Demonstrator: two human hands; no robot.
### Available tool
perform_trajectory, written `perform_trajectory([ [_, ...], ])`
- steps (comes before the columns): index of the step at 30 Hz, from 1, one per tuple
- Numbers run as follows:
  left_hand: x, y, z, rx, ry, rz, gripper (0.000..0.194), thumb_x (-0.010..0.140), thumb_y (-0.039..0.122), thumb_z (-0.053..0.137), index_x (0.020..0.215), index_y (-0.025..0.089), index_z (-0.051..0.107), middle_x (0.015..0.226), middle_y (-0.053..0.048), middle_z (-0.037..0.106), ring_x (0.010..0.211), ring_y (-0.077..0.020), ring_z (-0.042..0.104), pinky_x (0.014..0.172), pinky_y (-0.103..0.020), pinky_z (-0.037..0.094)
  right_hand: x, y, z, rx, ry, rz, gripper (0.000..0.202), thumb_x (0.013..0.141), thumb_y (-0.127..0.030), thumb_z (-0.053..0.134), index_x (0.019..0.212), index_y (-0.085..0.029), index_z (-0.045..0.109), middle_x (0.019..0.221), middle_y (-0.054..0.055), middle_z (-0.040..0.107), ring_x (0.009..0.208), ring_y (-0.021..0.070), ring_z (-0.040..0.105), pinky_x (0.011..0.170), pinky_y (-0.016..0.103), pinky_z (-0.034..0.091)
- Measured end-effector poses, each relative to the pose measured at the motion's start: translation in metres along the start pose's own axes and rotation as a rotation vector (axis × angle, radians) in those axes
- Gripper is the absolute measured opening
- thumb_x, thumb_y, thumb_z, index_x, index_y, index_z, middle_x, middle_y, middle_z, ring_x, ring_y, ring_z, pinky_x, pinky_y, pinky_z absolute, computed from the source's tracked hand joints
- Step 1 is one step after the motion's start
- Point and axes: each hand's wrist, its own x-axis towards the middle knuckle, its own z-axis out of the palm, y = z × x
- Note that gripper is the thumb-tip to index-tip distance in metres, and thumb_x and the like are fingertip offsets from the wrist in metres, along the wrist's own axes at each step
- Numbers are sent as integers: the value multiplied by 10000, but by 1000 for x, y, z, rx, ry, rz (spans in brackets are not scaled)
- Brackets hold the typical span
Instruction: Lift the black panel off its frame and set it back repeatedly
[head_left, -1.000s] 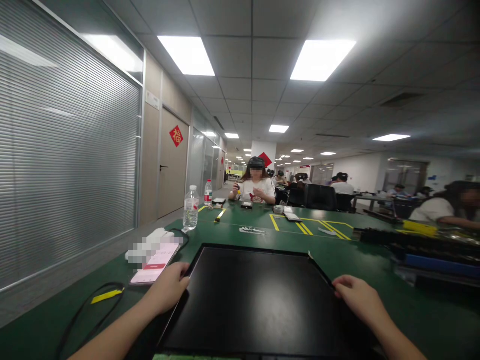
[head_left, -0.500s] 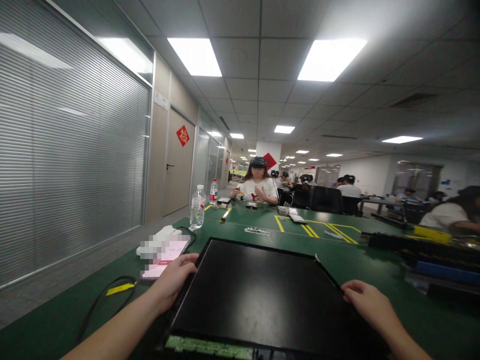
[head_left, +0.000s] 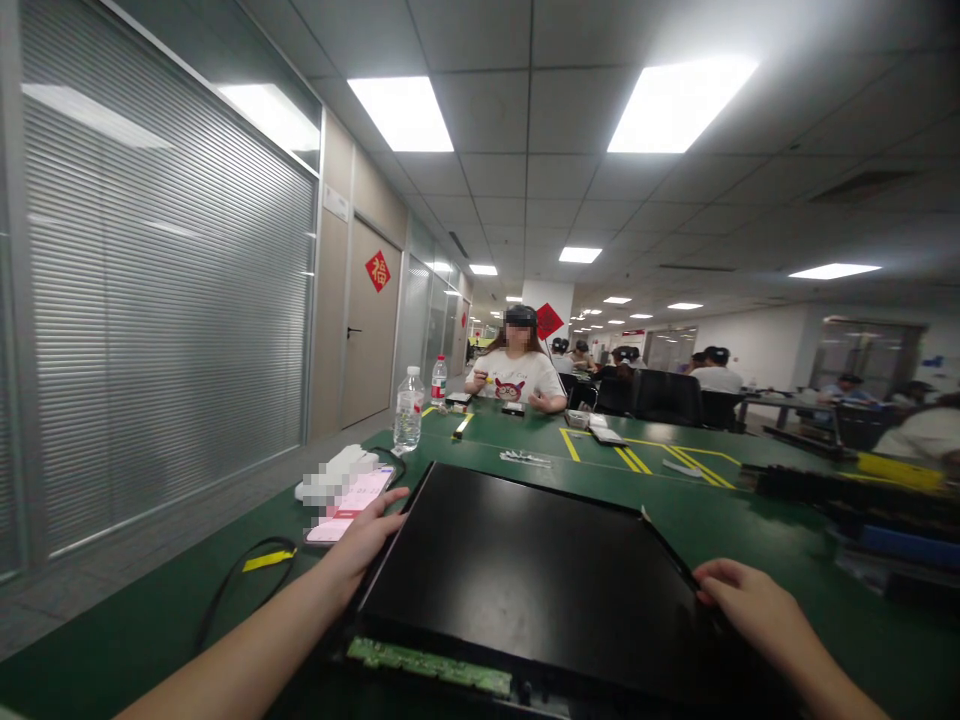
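Two hands, a left hand (head_left: 369, 535) and a right hand (head_left: 750, 597), are touching one black panel (head_left: 536, 575). One green circuit strip (head_left: 429, 666) is showing along the panel's near edge. One phone (head_left: 351, 506) and one yellow tag (head_left: 268, 561) are lying left of the panel. Beyond it, two bottles, a white-capped bottle (head_left: 408, 413) and a red-capped bottle (head_left: 439, 382), are standing and one person (head_left: 517, 375) is sitting.
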Motion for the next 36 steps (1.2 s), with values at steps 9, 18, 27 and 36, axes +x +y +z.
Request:
perform_trajectory([
  [9, -2, 0, 1, -28, -115, -48, 509, 636, 244, 717, 1104, 149, 539, 683, -61, 718, 669, -231, 687, 592, -315, 533, 2, 3, 1, 11, 28, -9, 238, 654, -265, 463, 762, -234, 673, 714, -1, 708, 724, 196, 632, 610, 258, 417],
  [18, -6, 1, 6, -10, -169, -31, 342, 633, 97, 610, 972, 141, 623, 726, -39, 725, 660, -198, 684, 637, -296, 525, -5, -1, -1, 36, 52, -10, 241, 661, -258, 457, 750, -227, 678, 698, 4, 708, 718, 188, 633, 604, 248, 415],
  [27, -23, 10, 18, 61, -177, -59, 330, 715, 351, 584, 973, 148, 615, 810, -61, 727, 761, -227, 681, 701, -328, 523, -6, -2, -3, 23, 42, 12, 238, 666, -250, 456, 764, -231, 672, 720, 1, 705, 742, 185, 628, 616, 245, 409],
  [36, -27, 9, 13, 229, -278, 36, 513, 594, 364, 718, 1045, 157, 588, 981, -85, 693, 894, -247, 648, 832, -366, 481, -4, 2, -3, 3, 52, -5, 249, 678, -255, 444, 777, -227, 671, 715, 9, 703, 750, 191, 632, 629, 256, 418],
])
